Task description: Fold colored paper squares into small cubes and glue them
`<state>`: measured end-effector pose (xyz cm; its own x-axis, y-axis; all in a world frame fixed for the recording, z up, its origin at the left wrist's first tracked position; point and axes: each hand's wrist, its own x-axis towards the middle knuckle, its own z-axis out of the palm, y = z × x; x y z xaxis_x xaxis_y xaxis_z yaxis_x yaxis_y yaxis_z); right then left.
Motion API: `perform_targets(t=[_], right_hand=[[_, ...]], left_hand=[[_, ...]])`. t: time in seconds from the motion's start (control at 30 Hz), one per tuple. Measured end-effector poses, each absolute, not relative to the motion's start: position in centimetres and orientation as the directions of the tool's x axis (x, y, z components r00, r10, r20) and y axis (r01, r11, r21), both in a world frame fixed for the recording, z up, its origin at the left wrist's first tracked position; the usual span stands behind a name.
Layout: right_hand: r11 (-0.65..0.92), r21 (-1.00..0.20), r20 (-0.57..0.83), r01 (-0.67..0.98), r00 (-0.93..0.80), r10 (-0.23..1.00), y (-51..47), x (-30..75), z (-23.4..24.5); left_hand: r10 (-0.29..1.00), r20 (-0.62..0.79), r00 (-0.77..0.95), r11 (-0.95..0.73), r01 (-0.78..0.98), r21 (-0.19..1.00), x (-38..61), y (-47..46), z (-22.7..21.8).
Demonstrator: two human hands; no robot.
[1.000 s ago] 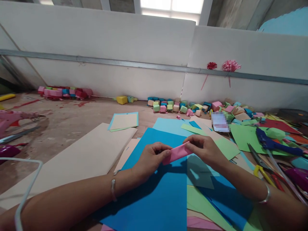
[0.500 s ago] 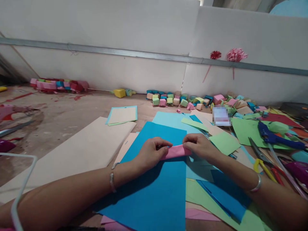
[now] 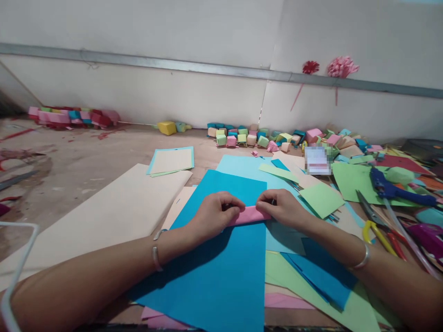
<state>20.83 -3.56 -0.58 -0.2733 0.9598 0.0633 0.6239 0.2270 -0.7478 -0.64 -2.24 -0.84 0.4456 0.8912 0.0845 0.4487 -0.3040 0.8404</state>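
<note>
A narrow folded strip of pink paper [image 3: 249,215] is stretched between my two hands, above a large blue sheet of paper [image 3: 221,272]. My left hand [image 3: 218,212] pinches its left end between thumb and fingers. At the other end, my right hand [image 3: 282,207] grips the strip the same way, its fingertips close to those of the left. Parts of the strip are hidden behind the fingers. Under my right forearm lie folded dark blue paper [image 3: 320,267] and a light green sheet [image 3: 290,279].
Cream paper [image 3: 104,212] spreads on the left, near a small stack of sheets [image 3: 172,160]. Scissors [image 3: 372,212] and a blue glue gun [image 3: 398,189] lie on the right. Several small paper boxes [image 3: 242,137] line the wall, below paper flowers [image 3: 342,67] on a metal rail [image 3: 166,63].
Both hands still hold the pink strip; the right has come slightly closer to the left. The whole view has shifted a little, with the scene sitting higher and further left.
</note>
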Motion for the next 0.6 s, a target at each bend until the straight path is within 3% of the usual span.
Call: perform_targets(t=[0.1, 0.37, 0.47, 0.6], right_hand=[[0.302, -0.695, 0.13, 0.652, -0.299, 0.945, -3.3, 20.9, -1.2], [0.316, -0.644, 0.175, 0.696, -0.269, 0.947, -3.1, 20.3, -2.7], [0.366, -0.548, 0.241, 0.752, -0.277, 0.93, -3.1, 20.1, -3.2], [0.416, -0.456, 0.296, 0.787, -0.307, 0.904, -3.1, 20.2, -3.6]], left_hand=[[0.875, 0.131, 0.467, -0.373, 0.476, 0.796, -0.7, -2.1, -0.9], [0.8, 0.236, 0.552, -0.545, 0.503, 0.671, -0.7, -1.9, -2.2], [0.725, 0.271, 0.633, -0.665, 0.54, 0.517, -0.9, -1.6, -2.7], [0.599, 0.321, 0.734, -0.798, 0.581, 0.16, -0.9, -1.9, -2.5]])
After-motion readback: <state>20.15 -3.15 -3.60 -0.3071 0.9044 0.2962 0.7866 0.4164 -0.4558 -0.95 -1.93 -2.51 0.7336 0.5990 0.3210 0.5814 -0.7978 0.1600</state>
